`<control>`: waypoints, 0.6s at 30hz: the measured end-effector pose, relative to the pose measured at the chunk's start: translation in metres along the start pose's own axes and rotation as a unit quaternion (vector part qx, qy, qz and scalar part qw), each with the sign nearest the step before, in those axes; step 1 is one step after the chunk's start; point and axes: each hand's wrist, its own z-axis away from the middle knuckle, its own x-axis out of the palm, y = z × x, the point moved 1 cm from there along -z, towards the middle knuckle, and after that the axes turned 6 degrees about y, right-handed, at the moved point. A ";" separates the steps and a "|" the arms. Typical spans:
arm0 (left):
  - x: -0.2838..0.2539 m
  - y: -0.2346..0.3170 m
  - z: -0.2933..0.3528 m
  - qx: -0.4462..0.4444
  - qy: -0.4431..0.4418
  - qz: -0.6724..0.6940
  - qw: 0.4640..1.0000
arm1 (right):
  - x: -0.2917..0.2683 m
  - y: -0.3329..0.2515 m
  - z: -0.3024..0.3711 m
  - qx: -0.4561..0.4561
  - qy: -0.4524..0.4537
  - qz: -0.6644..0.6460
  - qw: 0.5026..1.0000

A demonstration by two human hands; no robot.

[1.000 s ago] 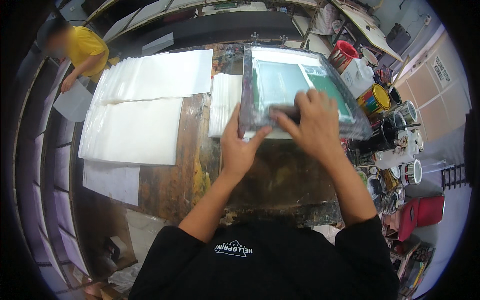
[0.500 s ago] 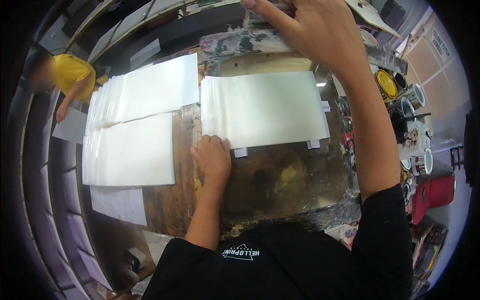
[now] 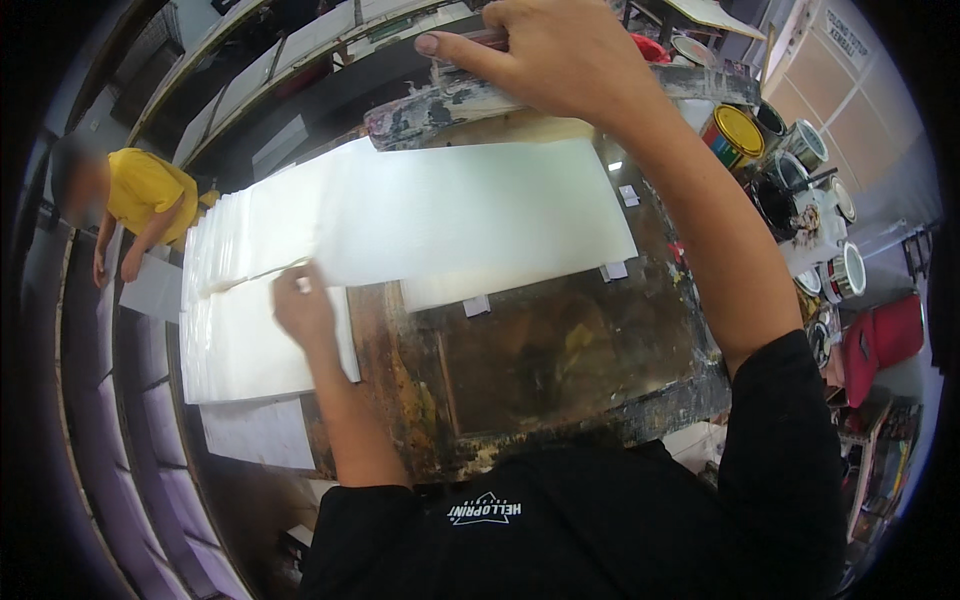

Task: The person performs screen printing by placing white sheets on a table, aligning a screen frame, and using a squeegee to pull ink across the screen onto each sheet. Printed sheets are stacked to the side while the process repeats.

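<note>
At the left edge of the stained work table (image 3: 560, 370), left hand (image 3: 300, 310) pinches the near corner of a white sheet (image 3: 470, 215) — fingers closed on its edge, sheet lifted and drawn leftward across the table, toward the stack of white sheets (image 3: 250, 340) lying just beside that hand. Right hand (image 3: 560, 50) is up high, clenched around the paint-crusted edge of a screen frame (image 3: 440, 100), holding it raised clear of the table. Judging from this: the print stroke looks done and the frame is already swung up; the sheet is off its small white registration tabs (image 3: 478, 305) but not yet laid on the stack. Left to do — set the sheet down, place a fresh one against the tabs, lower the frame. Further out: open paint cans (image 3: 745, 130) at right, a person in a yellow shirt (image 3: 145, 195) at far left.
</note>
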 end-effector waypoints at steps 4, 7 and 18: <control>0.011 0.009 0.012 0.140 0.120 -0.037 0.982 | 0.005 0.002 0.001 -0.008 0.042 0.011 0.999; 0.037 0.130 0.103 0.142 -0.234 0.253 0.928 | 0.006 0.011 0.002 -0.011 0.057 -0.006 0.998; 0.114 0.200 0.195 0.365 -0.290 0.098 0.879 | -0.024 -0.011 -0.026 0.104 -0.061 0.009 0.993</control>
